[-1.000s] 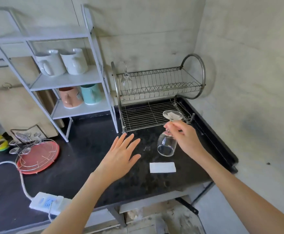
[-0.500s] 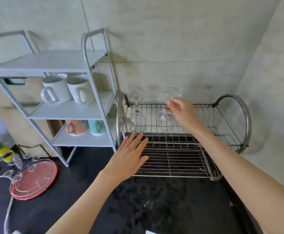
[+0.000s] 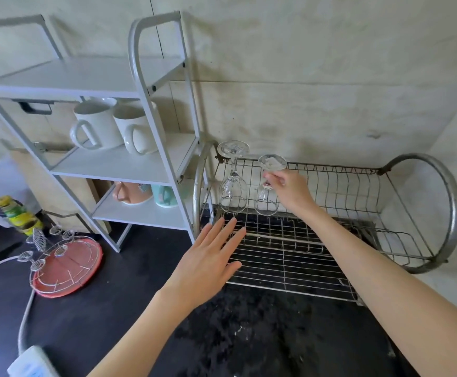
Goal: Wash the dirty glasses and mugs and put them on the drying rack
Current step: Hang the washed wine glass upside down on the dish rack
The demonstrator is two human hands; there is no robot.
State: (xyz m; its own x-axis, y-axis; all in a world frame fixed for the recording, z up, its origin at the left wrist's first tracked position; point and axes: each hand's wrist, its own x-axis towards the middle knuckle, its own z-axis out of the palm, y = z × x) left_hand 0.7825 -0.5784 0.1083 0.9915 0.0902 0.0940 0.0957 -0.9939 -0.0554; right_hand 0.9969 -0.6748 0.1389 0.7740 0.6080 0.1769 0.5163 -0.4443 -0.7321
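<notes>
Second wine glass (image 3: 266, 197), inverted: carried from counter up to drying rack (image 3: 357, 191), beside first glass (image 3: 232, 186); right hand (image 3: 289, 189) pinching stem, left hand (image 3: 208, 262) spread, idle. Placement nearly complete.

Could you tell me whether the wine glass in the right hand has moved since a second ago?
Yes. The held wine glass went from over the counter up to the drying rack upper tier, beside the hanging glass.

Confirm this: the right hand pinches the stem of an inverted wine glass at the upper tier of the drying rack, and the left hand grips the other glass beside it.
Not quite. In the head view the left hand is open, fingers straight, over the drying rack's lower tier, gripping nothing. The right hand does pinch the wine glass's stem beside the other glass.
</notes>
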